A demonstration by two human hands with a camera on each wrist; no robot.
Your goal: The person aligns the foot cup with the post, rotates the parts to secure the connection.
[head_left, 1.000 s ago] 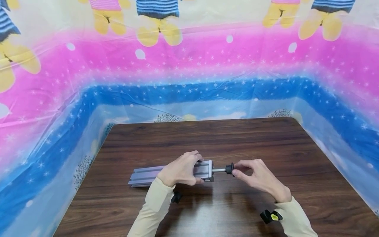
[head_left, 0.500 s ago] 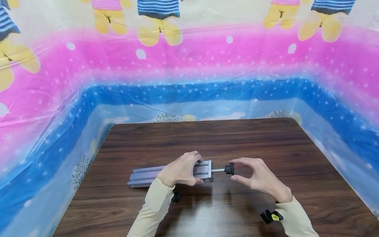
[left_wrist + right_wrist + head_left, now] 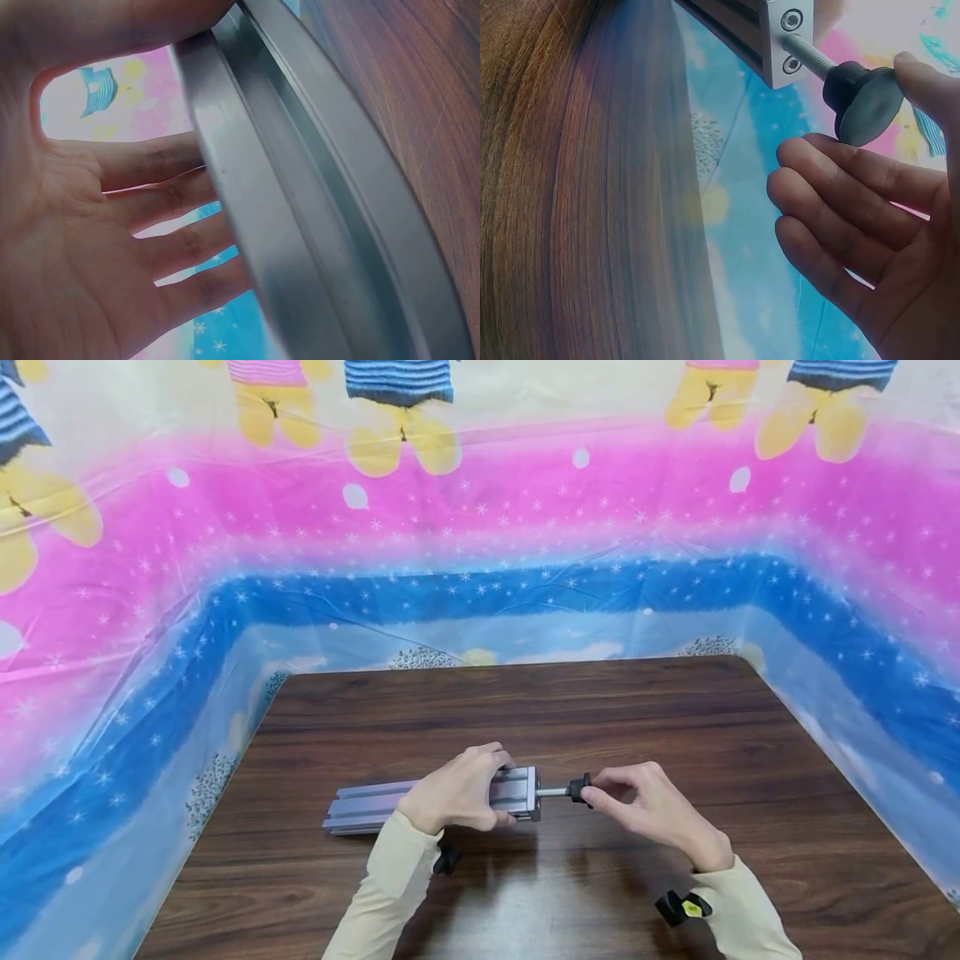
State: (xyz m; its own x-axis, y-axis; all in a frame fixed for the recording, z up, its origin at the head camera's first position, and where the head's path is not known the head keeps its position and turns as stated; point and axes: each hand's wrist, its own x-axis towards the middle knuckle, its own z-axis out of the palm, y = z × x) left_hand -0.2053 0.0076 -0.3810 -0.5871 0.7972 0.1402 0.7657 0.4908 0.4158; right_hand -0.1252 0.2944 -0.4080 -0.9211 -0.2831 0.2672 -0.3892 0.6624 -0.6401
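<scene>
A grooved aluminum profile [image 3: 367, 806] lies lengthwise across the middle of the wooden table. My left hand [image 3: 453, 789] grips it near its right end, thumb on the near side and fingers over the far side. The left wrist view shows its long slot [image 3: 300, 165] close up. Out of the metal end plate [image 3: 786, 45], which has two socket-head bolts, comes a threaded stem [image 3: 553, 792]. On the stem's tip sits a black leveling foot [image 3: 870, 109] with a round base. My right hand [image 3: 660, 810] pinches the foot's rim between thumb and forefinger; its other fingers are bent below.
The dark wooden table [image 3: 510, 710] has its far edge against a patterned pink and blue curtain [image 3: 480, 527], which also runs along both sides. Black wrist devices [image 3: 672, 908] hang under both sleeves.
Half a second ago the right thumb and forefinger were spread off the foot; now they have come back together on its rim. The left hand and the profile stay put.
</scene>
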